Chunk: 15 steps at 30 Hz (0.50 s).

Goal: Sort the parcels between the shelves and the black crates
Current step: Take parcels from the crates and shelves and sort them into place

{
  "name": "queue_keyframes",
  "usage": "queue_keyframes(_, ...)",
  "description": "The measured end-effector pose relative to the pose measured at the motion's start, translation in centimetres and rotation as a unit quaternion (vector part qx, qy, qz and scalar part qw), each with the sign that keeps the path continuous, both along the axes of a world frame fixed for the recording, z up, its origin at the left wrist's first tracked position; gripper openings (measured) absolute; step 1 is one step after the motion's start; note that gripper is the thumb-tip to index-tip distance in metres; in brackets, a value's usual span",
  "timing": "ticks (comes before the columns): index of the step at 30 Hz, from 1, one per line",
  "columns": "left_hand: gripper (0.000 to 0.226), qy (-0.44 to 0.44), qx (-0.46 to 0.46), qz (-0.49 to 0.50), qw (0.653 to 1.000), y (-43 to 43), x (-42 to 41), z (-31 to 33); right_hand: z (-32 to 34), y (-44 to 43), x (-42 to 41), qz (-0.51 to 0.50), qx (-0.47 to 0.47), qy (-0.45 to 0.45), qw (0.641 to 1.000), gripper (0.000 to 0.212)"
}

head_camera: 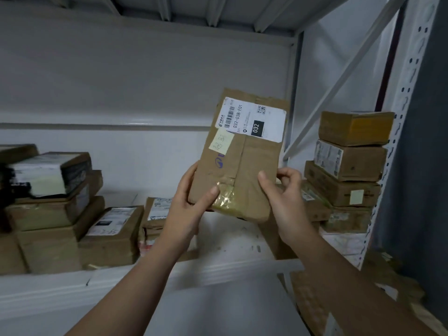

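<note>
Brown paper parcel [242, 156] is up in the air in front of the shelf [232, 241], held upright with a slight tilt and its labelled face toward the camera. It touches nothing but the hands.

Left hand [186, 204] grips the lower-left corner: thumb across the front, the rest wrapped behind and hidden. Right hand [284, 197] pinches the lower-right edge: thumb on the front, fingers [289, 174] curled at the side. Both are closed on the parcel, neither is free.

Handling, my read:
- Creased wrap and rounded bottom corners suggest soft or padded contents, not a rigid box.
- Probably light, since it is held from the bottom end only.
- The glossy tape [224, 198] patch at the bottom will be slicker than the paper, so grip the paper.
- Best hold is the two long edges, low or mid. That keeps the shipping label [253, 120] and yellow note [224, 143] readable.
- It will flex, so lay it flat rather than stand it on edge.

Box stacks sit on the shelf at right [351, 161] and left [48, 204], with bare board between them. No black crates in view.
</note>
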<state>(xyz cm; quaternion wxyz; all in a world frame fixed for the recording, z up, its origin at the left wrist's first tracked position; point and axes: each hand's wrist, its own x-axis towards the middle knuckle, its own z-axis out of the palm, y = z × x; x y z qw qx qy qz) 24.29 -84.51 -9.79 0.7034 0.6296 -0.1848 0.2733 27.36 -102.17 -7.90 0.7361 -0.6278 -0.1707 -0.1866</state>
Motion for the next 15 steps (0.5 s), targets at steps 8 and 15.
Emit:
queue_keyframes(8,0.049,0.036,-0.027,-0.015,0.999,7.7,-2.6,-1.1,1.4,5.2,-3.0,-0.014,-0.071,0.003,0.997,0.083)
queue_keyframes(15,0.046,-0.002,-0.110,-0.016,0.994,12.4,-4.7,-1.1,3.1,9.2,-5.6,-0.015,-0.092,0.000,0.996,0.068)
